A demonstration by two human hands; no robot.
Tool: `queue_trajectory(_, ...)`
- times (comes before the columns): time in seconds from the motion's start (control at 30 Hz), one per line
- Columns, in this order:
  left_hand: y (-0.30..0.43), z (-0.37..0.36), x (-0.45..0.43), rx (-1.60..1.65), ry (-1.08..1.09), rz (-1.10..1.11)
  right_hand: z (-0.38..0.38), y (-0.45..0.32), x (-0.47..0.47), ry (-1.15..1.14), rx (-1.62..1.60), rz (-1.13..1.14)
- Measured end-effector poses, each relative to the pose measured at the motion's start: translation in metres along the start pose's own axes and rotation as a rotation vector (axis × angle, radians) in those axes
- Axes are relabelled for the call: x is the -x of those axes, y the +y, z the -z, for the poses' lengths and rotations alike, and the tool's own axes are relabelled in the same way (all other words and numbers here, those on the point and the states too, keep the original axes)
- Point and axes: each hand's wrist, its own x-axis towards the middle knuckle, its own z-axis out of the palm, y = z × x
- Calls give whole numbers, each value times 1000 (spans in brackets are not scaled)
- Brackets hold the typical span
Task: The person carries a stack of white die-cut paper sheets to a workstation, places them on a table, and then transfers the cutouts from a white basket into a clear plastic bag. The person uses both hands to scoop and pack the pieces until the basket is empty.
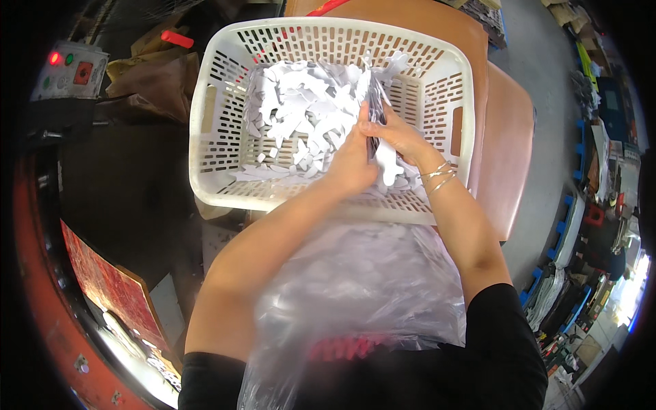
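Observation:
Over the right half of a white slotted plastic basket [328,212], my two hands meet around an upright stack of thin white die-cut pieces [376,102]. My left hand [353,159] presses the stack from the left side. From the right, my right hand [402,133] grips it, thumb across the near edge; metal bangles circle that wrist. One white piece [388,164] hangs below the right hand. Loose white cut-out pieces [302,102] in irregular shapes heap up in the basket's left and middle. A clear plastic bag [359,282] lies between the basket and my body, its contents blurred.
Brown padded surfaces [507,154] extend under and right of the basket. At left stands a control box [72,69] with a lit red lamp, above an orange machine frame [46,287]. A reddish board [113,282] leans nearby. Stacked materials [564,277] line the right side.

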Motion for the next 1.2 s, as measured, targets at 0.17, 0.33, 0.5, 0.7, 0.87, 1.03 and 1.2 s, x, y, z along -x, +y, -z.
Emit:
queue_trajectory(0.17, -9, 6, -1, 342, -107, -24, 5, 2, -7, -106, -275, -80)
queue_trajectory(0.33, -19, 4, -4, 609, -151, 215, 8, 25, -15, 8, -189, 31)
queue_trajectory(0.5, 15, 30, -13, 599, -426, 289, 18, 52, -14, 270, -209, -11)
queue_trajectory(0.7, 124, 137, 104, 357, -66, -50, 31, 21, 23, 183, -547, 116)
queue_trajectory(0.87, 162, 111, 255, -211, 216, -121, 45, -20, 77, 266, -665, 233)
queue_trajectory(1.03, 148, 76, 294, 323, 478, 115, 42, -45, 118, 231, -753, 398)
queue_trajectory(1.2, 176, 92, 292, 1155, 177, -150, 35, -88, 209, 256, -673, 468)
